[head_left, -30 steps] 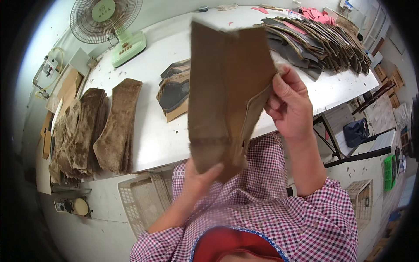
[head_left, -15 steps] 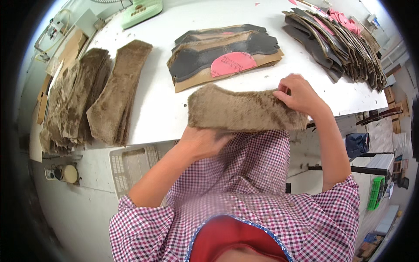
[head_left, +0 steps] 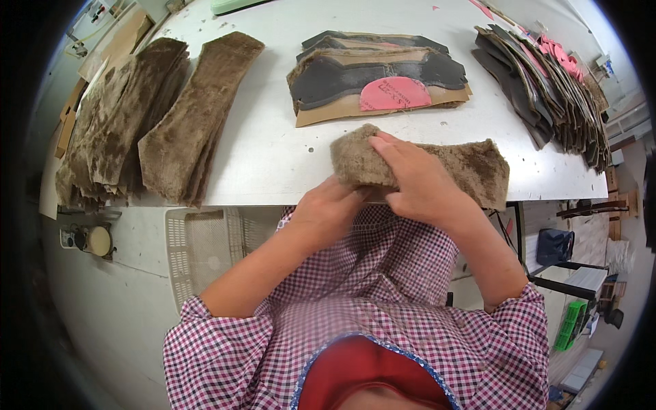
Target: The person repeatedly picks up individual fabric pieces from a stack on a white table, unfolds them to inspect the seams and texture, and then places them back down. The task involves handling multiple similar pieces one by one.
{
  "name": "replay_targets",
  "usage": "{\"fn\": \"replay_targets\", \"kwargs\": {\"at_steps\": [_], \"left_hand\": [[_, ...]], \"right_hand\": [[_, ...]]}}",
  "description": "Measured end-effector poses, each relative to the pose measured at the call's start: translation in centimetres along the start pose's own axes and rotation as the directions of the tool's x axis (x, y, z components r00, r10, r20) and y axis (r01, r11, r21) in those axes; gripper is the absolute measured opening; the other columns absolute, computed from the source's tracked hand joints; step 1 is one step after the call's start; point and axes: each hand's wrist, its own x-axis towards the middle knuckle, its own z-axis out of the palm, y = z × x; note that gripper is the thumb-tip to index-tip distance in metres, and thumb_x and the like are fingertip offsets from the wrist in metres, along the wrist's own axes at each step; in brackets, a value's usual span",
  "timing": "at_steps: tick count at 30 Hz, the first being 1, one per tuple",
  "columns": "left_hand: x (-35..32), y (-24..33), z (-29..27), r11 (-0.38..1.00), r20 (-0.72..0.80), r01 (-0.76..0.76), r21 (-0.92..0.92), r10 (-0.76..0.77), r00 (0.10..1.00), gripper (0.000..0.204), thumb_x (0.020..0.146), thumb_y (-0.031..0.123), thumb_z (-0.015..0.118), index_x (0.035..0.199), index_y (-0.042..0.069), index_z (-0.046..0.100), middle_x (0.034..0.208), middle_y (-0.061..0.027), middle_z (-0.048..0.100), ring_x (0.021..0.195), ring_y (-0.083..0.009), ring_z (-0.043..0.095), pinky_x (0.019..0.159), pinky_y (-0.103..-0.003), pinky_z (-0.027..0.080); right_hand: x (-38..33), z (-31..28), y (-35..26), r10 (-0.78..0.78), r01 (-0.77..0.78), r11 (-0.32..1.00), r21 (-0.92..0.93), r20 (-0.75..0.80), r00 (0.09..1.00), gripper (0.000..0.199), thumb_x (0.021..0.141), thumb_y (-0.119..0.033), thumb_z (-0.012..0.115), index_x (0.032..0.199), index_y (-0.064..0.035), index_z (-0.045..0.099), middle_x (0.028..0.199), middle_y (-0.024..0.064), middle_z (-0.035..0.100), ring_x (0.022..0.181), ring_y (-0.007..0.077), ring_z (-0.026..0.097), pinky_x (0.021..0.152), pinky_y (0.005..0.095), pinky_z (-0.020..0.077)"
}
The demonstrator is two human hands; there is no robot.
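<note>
A brown plush fur piece point(head_left: 475, 171) lies across the table's near edge, in front of me. My right hand point(head_left: 420, 178) grips it toward its left end, fingers over the pile and thumb at the near edge. Closed at that same near edge is my left hand point(head_left: 326, 213), slightly blurred, with its fingertips partly hidden beneath the fur. Just beyond is a stack of dark grey shaped pieces point(head_left: 335, 85) with brown backing. A pink half-round patch point(head_left: 395, 93) with print is on its top piece.
Two piles of brown fur pieces, a large one point(head_left: 109, 130) and a narrower one point(head_left: 195, 123), rest at left on the white table point(head_left: 266, 164). A fanned stack of dark pieces point(head_left: 540, 89) lies at far right. Under the table edge stands a pale plastic basket point(head_left: 171, 253).
My right hand has moved left along the fur piece, from its right end to its left end. The fur piece has shifted right, and my left hand has risen to its near edge.
</note>
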Motion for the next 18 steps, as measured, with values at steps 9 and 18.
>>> {"fn": "replay_targets", "kwargs": {"at_steps": [9, 18], "left_hand": [[-0.1, -1.2, 0.2, 0.99, -0.145, -0.139, 0.029, 0.142, 0.979, 0.031, 0.069, 0.002, 0.067, 0.101, 0.004, 0.067, 0.1, -0.0101, 0.066, 0.098, -0.0304, 0.063, 0.081, -0.038, 0.055], [-0.6, -1.0, -1.2, 0.996, -0.046, -0.086, -0.017, 0.085, 0.995, 0.026, 0.063, 0.004, 0.064, 0.089, 0.006, 0.068, 0.094, -0.0081, 0.065, 0.094, -0.0276, 0.062, 0.076, -0.037, 0.055]], "right_hand": [[2.4, -1.2, -1.3, 0.2, -0.301, 0.856, 0.42, 0.268, 0.942, 0.056, 0.072, -0.004, 0.062, 0.128, -0.0019, 0.053, 0.126, 0.0177, 0.057, 0.12, 0.0372, 0.05, 0.104, 0.0393, 0.039], [0.0, 2.7, -1.0, -0.058, 0.056, 0.998, 0.028, 0.083, 0.995, 0.058, 0.068, 0.003, 0.053, 0.126, 0.0062, 0.05, 0.132, 0.0245, 0.051, 0.129, 0.0371, 0.043, 0.113, 0.0472, 0.0286]]}}
